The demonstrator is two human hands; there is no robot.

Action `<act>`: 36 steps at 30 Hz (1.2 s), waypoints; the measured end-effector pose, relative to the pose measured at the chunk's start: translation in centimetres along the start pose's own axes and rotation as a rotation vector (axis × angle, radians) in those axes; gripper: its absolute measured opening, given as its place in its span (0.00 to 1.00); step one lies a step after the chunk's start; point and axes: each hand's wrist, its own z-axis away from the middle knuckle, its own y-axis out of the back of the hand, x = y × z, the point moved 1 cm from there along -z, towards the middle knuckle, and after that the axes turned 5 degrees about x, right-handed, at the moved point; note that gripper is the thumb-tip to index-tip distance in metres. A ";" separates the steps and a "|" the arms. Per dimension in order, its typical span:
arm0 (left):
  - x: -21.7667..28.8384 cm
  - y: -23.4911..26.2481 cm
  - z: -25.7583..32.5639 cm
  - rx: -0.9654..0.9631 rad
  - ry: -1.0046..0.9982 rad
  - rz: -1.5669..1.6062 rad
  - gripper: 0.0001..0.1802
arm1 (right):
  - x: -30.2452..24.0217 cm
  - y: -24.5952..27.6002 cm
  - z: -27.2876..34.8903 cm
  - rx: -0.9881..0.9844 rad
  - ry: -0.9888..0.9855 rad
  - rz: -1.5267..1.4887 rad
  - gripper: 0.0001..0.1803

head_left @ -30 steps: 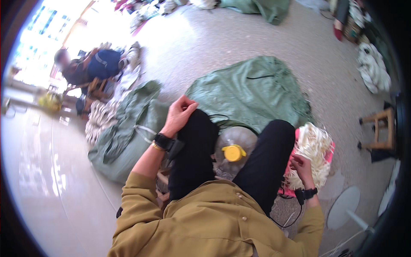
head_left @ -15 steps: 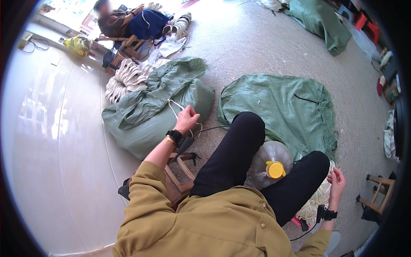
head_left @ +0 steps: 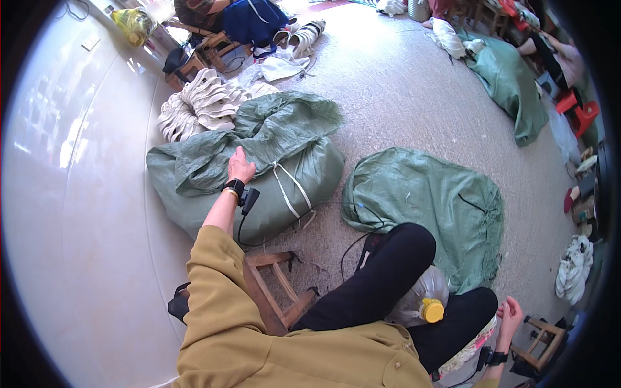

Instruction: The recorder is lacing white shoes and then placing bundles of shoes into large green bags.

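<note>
My left hand (head_left: 241,168) is stretched forward at the loose upper folds of a stuffed green woven sack (head_left: 284,187). One finger points away from me; the others are partly hidden, and it seems to hold nothing. A white cord (head_left: 290,187) loops over the sack's front, to the right of that hand. Beside my right thigh, my right hand (head_left: 510,315) is raised with fingers bent together; anything in them is too small to make out. Between my legs stands a clear plastic jug (head_left: 420,294) with a yellow cap (head_left: 432,310).
A second green sack (head_left: 427,207) lies ahead of my knees. Coiled white strips (head_left: 202,103) sit behind the first sack, near the white wall (head_left: 84,213). A wooden stool (head_left: 275,278) is at my left, another stool (head_left: 537,343) at my right. Other people sit farther back.
My left hand has left the white cord and moved left and forward onto the sack. The whole view has shifted, with the right hand now lower in it.
</note>
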 end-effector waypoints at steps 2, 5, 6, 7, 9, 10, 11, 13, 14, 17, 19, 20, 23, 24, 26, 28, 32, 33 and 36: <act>1.9 0.3 -2.5 0.059 -0.072 0.024 0.25 | -0.2 1.5 0.6 0.049 -0.015 0.018 0.14; 0.7 -0.6 -4.1 0.051 -0.039 -0.010 0.29 | -1.5 1.0 -0.6 0.066 -0.019 0.046 0.13; 0.3 -1.0 -4.4 0.063 -0.057 -0.047 0.31 | -1.7 0.8 -0.8 0.063 -0.020 0.058 0.13; -0.2 -1.3 -4.9 0.004 -0.060 -0.097 0.35 | -2.0 0.6 -1.0 0.063 -0.013 0.063 0.13; -1.0 -1.8 -5.6 0.002 -0.106 -0.114 0.38 | -2.5 0.1 -1.4 0.048 -0.026 0.060 0.14; -1.3 -2.1 -5.9 0.000 -0.157 -0.139 0.41 | -2.8 -0.1 -1.4 0.047 -0.019 0.064 0.14; -1.6 -2.4 -6.2 0.002 -0.150 -0.134 0.41 | -3.0 -0.4 -1.4 0.041 -0.025 0.079 0.14; -1.5 -3.3 -6.5 -0.115 -0.073 -0.186 0.44 | -3.5 -0.6 -1.5 0.038 -0.023 0.099 0.13; -1.4 -3.6 -6.7 -0.113 -0.066 -0.181 0.44 | -3.7 -0.7 -1.5 0.040 -0.024 0.101 0.13; -2.4 -4.5 -6.8 -0.114 -0.081 -0.234 0.43 | -4.0 -1.1 -2.2 0.020 -0.022 0.106 0.12; -0.8 -5.0 -6.9 -0.209 -0.042 -0.258 0.41 | -4.2 -0.9 -2.3 0.029 -0.022 0.119 0.12; -0.2 -5.0 -6.8 -0.306 -0.005 -0.290 0.40 | -4.4 -0.9 -2.4 0.026 -0.023 0.149 0.12; -3.2 -5.8 -5.8 -0.248 -0.130 -0.314 0.29 | -4.8 -2.5 -4.1 -0.018 0.011 0.162 0.12; -3.4 -5.7 -5.5 -0.259 -0.182 -0.326 0.26 | -5.1 -3.0 -4.4 -0.028 0.031 0.158 0.12; -3.8 -5.5 -5.1 -0.186 -0.260 -0.319 0.23 | -5.7 -4.3 -5.6 -0.059 0.039 0.141 0.12; -2.9 -4.7 -4.2 -0.117 -0.349 -0.307 0.20 | -7.5 -5.8 -6.3 -0.078 0.039 0.127 0.12; -0.8 -0.9 -1.2 -0.038 -0.519 -0.173 0.18 | -15.3 -13.0 -7.2 -0.264 0.208 0.140 0.09; 0.2 0.3 -0.4 -0.055 -0.548 -0.144 0.17 | -17.6 -15.0 -7.0 -0.304 0.227 0.150 0.09; 2.9 3.0 0.9 -0.031 -0.665 -0.117 0.16 | -22.6 -20.4 -5.8 -0.409 0.307 0.110 0.09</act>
